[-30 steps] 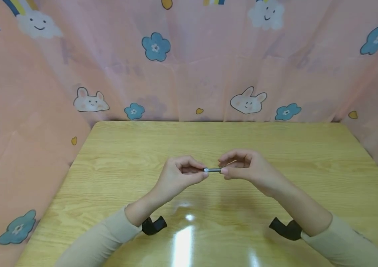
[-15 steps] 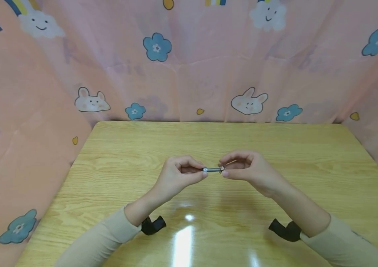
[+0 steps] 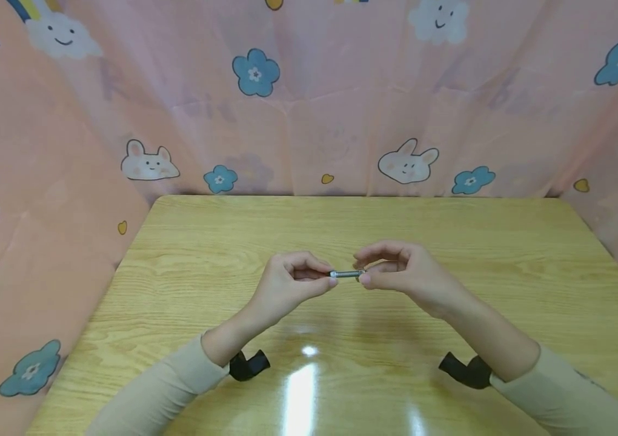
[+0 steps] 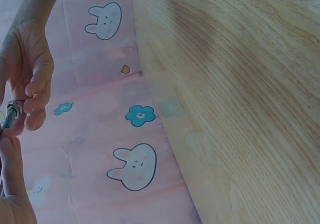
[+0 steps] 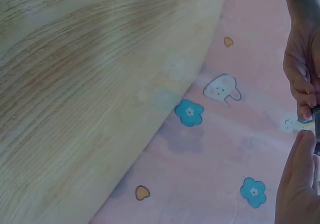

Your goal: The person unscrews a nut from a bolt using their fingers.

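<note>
A metal bolt [image 3: 348, 274] lies level between the two hands, above the table. My left hand [image 3: 294, 281] pinches its left end between thumb and fingertips. At the other end is a nut [image 4: 15, 108], shiny and hexagonal in the left wrist view, with the bolt's thread [image 4: 8, 120] running out of it. My right hand [image 3: 407, 275] has its thumb and fingertips on that nut, the other fingers curved above. From the right wrist view, only a dark strip of the bolt [image 5: 317, 126] shows at the right edge, and the fingers cover its ends.
Below the hands is a glossy wood-grain table [image 3: 222, 236], with bright reflections towards the front. A pink printed curtain [image 3: 309, 127] stands along its back and sides. A black wrist piece [image 3: 249, 365] sits under the left cuff, another black piece [image 3: 467, 370] under the right.
The right thumb and fingertips shift at the nut: the nut shows more half a second ago, and is partly covered again now. The left hand keeps its grip on the bolt.
</note>
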`<state>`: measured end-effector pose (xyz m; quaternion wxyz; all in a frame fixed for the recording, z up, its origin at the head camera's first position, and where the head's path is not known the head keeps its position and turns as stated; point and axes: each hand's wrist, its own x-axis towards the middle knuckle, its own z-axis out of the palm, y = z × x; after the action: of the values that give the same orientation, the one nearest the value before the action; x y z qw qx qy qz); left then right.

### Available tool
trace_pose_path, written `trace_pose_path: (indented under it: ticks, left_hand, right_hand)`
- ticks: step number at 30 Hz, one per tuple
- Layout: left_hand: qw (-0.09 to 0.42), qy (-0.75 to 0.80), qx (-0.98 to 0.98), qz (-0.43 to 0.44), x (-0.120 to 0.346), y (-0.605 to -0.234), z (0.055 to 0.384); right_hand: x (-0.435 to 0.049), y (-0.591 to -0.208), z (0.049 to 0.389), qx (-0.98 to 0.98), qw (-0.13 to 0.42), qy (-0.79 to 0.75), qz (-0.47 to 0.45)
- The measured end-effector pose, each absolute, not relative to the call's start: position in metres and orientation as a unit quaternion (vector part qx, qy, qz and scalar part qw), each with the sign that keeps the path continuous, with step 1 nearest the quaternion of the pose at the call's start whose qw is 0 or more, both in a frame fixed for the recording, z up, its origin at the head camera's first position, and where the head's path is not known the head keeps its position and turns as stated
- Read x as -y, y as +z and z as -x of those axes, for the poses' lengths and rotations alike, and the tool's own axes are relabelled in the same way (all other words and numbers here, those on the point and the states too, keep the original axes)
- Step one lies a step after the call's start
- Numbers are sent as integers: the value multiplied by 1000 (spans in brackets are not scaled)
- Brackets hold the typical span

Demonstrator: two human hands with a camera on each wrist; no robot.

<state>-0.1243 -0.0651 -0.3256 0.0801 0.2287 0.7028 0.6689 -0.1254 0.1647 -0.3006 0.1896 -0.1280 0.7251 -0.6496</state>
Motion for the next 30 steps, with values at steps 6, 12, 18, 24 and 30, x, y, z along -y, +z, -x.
trace_pose_path:
  ticks: [6,12,18,24,30]
  left_hand:
    - [83,670,-702,-227,64,-326,124]
    - [86,674,-698,-226,64,-326,123]
    - [87,670,-701,-228,63,-325,123]
    - [85,674,-697,-231,64,-325,122]
    - [79,669,-702,-231,64,-324,121]
  right_hand:
    - [-164,-297,125,-730,200,-643,115]
    - [-166,-297,123,-731,186,-642,136]
    - [-166,-296,123,-745,199,-625,124]
    - [-167,-297,121,-743,182,-629,135]
    - [-166,-295,121,-744,187,-627,131]
